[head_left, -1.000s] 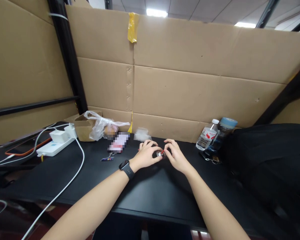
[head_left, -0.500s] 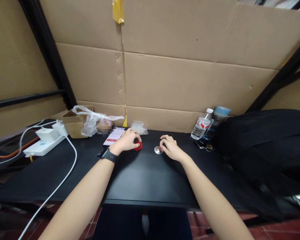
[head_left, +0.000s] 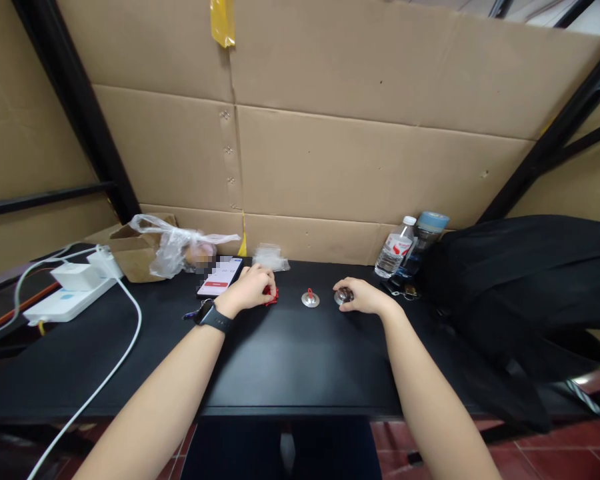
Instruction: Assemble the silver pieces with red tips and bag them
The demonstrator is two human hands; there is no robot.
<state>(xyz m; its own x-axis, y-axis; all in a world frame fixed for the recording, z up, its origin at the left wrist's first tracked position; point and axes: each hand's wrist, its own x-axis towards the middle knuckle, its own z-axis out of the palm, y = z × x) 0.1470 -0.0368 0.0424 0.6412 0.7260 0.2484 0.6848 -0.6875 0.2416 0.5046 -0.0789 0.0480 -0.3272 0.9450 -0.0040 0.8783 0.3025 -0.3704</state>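
Observation:
A clear suction cup with a red hook (head_left: 310,299) stands on the black table between my hands. My right hand (head_left: 364,296) is closed around the rim of a second clear suction cup (head_left: 343,296), resting at or near the tabletop. To the left, my left hand (head_left: 251,288) has its fingertips pinched on a small cluster of red pieces (head_left: 271,297); the fingers partly cover it, so its exact shape is hidden. A dark watch sits on my left wrist.
A lit phone (head_left: 220,278) lies beside my left hand, with a clear plastic packet (head_left: 271,258) behind. Farther left are a knotted plastic bag (head_left: 165,250), a cardboard box (head_left: 135,257) and a white power strip (head_left: 73,297). A water bottle (head_left: 396,248) and black backpack (head_left: 525,287) stand right.
My right hand has left the hooked suction cup, moved right and closed on another one. The red hook now shows upright. My left hand stays at the red pieces, fingers lower over them.

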